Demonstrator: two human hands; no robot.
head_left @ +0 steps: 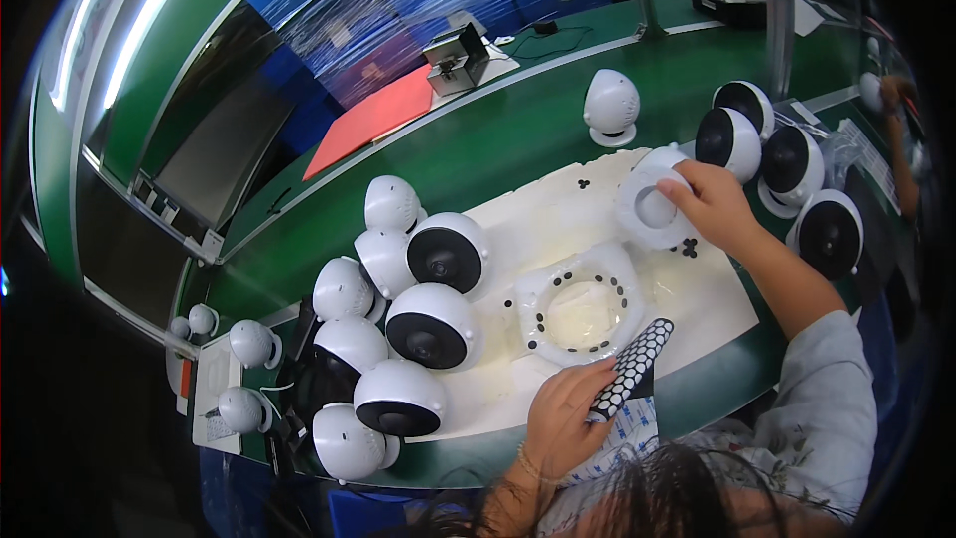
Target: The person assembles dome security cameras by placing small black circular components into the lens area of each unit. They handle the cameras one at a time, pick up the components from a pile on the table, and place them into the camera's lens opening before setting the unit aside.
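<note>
A long green workbench [518, 134] curves across the room, and on it lies a white mat [697, 304] where the work goes on. On the far side of the bench a flat red sheet [373, 118] lies beside a small grey machine [456, 60].

White dome-shaped camera housings with black faces crowd both ends of the mat. On the person's left I count about nine in a cluster [408, 329], some turned face-down so only white shell shows; the pile overlaps, so the count may be off by one. To the right stand four more [787, 179], faces up, and a single one [610, 105] sits alone farther back. A few smaller white domes [249, 344] rest at the bench's left edge.

In the middle of the mat lies a white ring-shaped part [583, 309] dotted with small black pads around its opening.

The right hand [712, 201] reaches out, fingers curled and pinching the rim of a white round housing [652, 204] at the mat's far edge. The left hand [568, 418] is near the body, fingers pressed together on a black strip with a white honeycomb pattern [632, 367], which rests just beside the ring.
</note>
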